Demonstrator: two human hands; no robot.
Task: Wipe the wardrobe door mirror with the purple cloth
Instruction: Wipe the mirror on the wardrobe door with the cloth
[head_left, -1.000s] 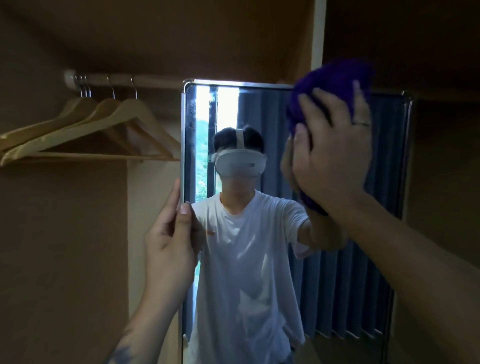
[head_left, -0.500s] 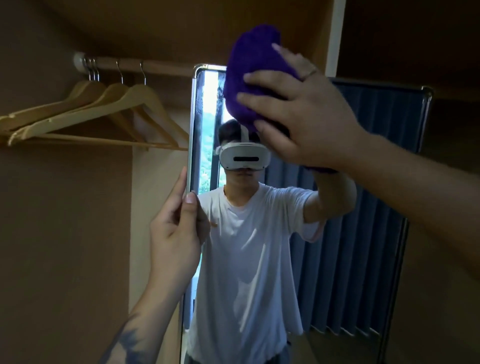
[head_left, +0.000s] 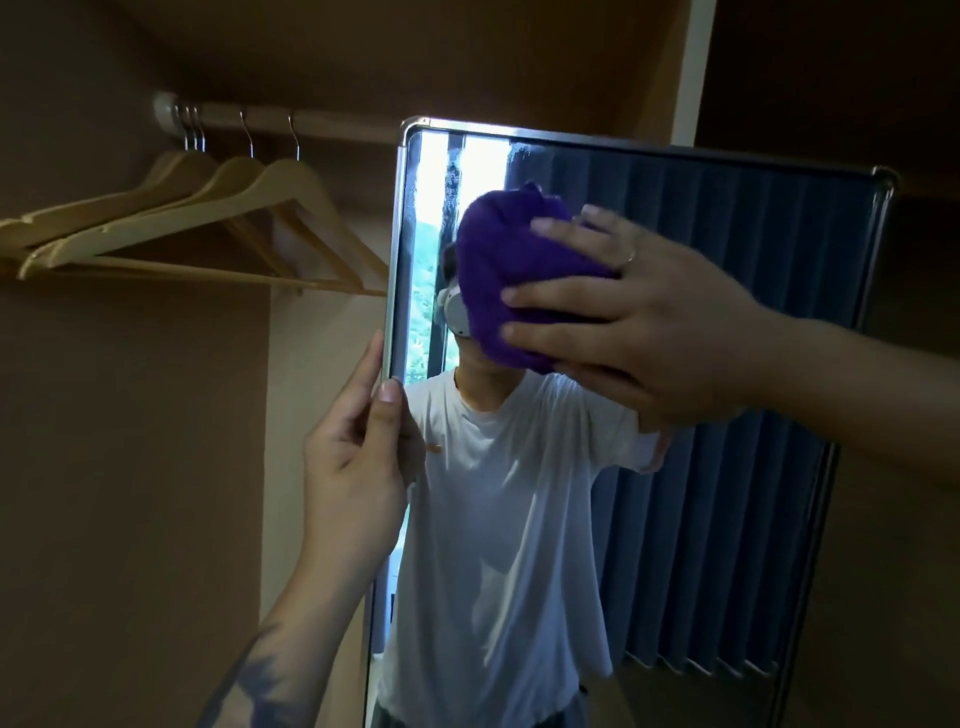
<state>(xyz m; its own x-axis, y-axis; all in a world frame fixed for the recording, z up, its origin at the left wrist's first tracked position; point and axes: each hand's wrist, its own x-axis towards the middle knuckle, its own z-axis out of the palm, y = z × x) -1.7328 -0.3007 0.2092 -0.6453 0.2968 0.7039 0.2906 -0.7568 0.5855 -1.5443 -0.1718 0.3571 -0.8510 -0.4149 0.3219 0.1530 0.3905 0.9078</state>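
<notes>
Your right hand (head_left: 670, 332) presses the purple cloth (head_left: 511, 275) flat against the mirror (head_left: 727, 249), fingers spread wide over the bunched fabric, a ring on one finger. The cloth sits in the mirror's upper part, toward ten o'clock of the glass, covering the reflected head. Your left hand (head_left: 353, 467) pinches the mirror's metal edge at nine o'clock, thumb on the front, fingers curled behind. The glass reflects a person in a white T-shirt and blue curtains (head_left: 727, 467). At ten o'clock of the view, wooden hangers (head_left: 218, 218) hang from a rail (head_left: 291, 124) inside the brown wardrobe (head_left: 130, 467).
</notes>
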